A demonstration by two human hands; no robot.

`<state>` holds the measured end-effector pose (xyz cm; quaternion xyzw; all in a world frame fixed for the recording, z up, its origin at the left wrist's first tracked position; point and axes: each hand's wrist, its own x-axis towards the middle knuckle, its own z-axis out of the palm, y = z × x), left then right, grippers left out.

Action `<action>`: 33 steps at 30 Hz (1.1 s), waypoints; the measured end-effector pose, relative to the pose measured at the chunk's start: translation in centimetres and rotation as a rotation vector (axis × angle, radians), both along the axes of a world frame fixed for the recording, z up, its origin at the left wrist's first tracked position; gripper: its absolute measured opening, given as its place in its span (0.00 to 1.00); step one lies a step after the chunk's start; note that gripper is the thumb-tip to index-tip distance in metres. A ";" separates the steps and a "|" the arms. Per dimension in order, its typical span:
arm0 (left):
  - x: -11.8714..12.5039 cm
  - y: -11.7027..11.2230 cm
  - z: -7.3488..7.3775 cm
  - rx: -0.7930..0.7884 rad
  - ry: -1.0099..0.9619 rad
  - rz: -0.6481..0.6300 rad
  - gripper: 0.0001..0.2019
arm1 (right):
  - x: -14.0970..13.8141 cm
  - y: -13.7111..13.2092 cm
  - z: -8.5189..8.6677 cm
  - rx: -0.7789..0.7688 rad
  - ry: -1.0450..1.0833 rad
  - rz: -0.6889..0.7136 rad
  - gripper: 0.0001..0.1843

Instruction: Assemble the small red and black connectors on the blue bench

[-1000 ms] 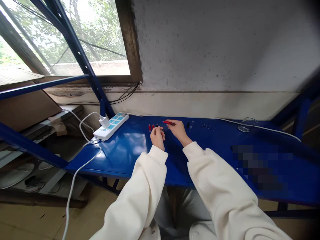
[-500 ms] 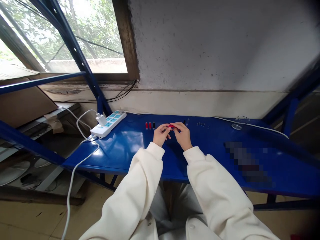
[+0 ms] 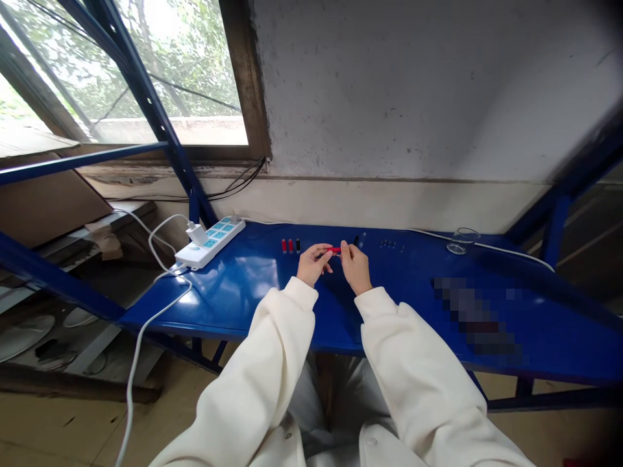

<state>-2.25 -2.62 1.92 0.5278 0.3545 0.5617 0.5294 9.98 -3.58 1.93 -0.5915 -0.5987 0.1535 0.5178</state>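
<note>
A small slim red tube (image 3: 333, 249) spans the gap between my two hands over the table; its exact kind is too small to make out. The fingertips of my left hand (image 3: 313, 264) pinch its left end. At the other end, the thumb and fingers of my right hand (image 3: 355, 266) are closed on it. Left of my hands, two small red cylinders (image 3: 287, 246) and a black cylinder (image 3: 298, 245) stand in a row. Behind my right hand lie a small black piece (image 3: 356, 240) and a clear piece (image 3: 363, 239), both partly hidden. Several tiny metal pieces (image 3: 389, 244) lie farther right.
The blue table (image 3: 233, 305) meets the wall at the back. A white power strip (image 3: 210, 243) with a plugged-in cable sits at the left. At the right are a clear glass cup (image 3: 460, 241) and a blurred dark object (image 3: 474, 318). A white cable runs along the back edge.
My right hand's fingers have shifted slightly right along the red tube, so more of it shows between my hands. My left hand keeps its pinch. The view has moved a little.
</note>
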 end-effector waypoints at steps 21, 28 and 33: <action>-0.2 0.4 -0.1 -0.113 -0.089 0.271 0.19 | -0.1 -0.2 0.5 0.106 0.218 -0.025 0.25; -0.1 0.2 -0.1 -0.045 -0.012 0.169 0.18 | -0.1 0.9 -0.3 0.001 0.321 0.238 0.20; -0.2 0.4 -0.2 -0.047 -0.031 0.180 0.18 | -0.3 1.0 -0.7 -0.089 0.231 0.433 0.19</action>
